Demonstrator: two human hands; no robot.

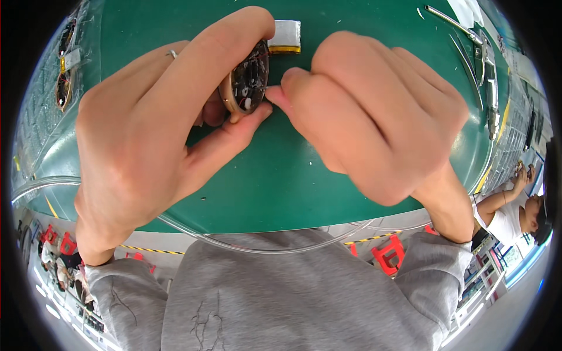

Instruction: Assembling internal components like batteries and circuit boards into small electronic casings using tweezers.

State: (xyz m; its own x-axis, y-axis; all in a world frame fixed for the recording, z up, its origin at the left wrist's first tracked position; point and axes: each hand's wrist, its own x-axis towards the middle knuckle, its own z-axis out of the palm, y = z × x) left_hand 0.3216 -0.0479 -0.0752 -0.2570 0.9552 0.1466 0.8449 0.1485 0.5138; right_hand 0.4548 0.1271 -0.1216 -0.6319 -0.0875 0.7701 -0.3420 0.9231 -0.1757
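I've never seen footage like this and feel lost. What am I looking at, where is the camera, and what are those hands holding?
This is one picture from a wide fisheye camera worn on a person's head, looking down, so straight edges bend. The left hand pinches a small round circuit board between thumb and fingers. The right hand touches the board's edge with its fingertips; whether it grips something tiny is hidden. Below lies a green mat, with a flat silver battery pouch behind the board and metal tweezers at the upper right. Another person sits at the far right.
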